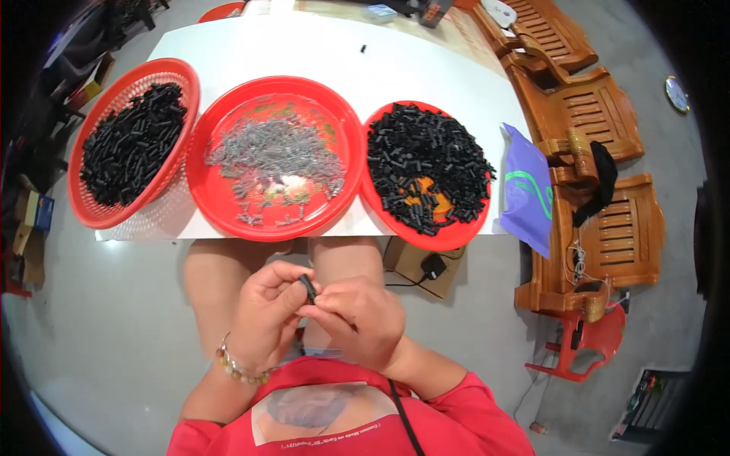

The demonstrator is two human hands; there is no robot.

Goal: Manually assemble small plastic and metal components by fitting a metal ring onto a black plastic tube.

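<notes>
Over my lap, close to my body, my two hands meet at a small black tube (306,286). My left hand (268,304) pinches it between thumb and fingers, its upper end showing above the thumb. The fingertips of my right hand (365,311) are closed on the tube's lower end; whether they also hold a smaller piece is hidden. On the table ahead, a round red tray (199,178) bears many small silvery metal pieces (277,148). To its right, a red plate (456,242) is heaped with short black tubes (426,156).
At left, a red basket (192,99) with more black pieces (133,144) tilts on the white table (426,68). A purple packet (526,190) lies at the table's right edge. Wooden chairs (608,228), a red stool (593,342) and a cardboard box (414,266) stand around.
</notes>
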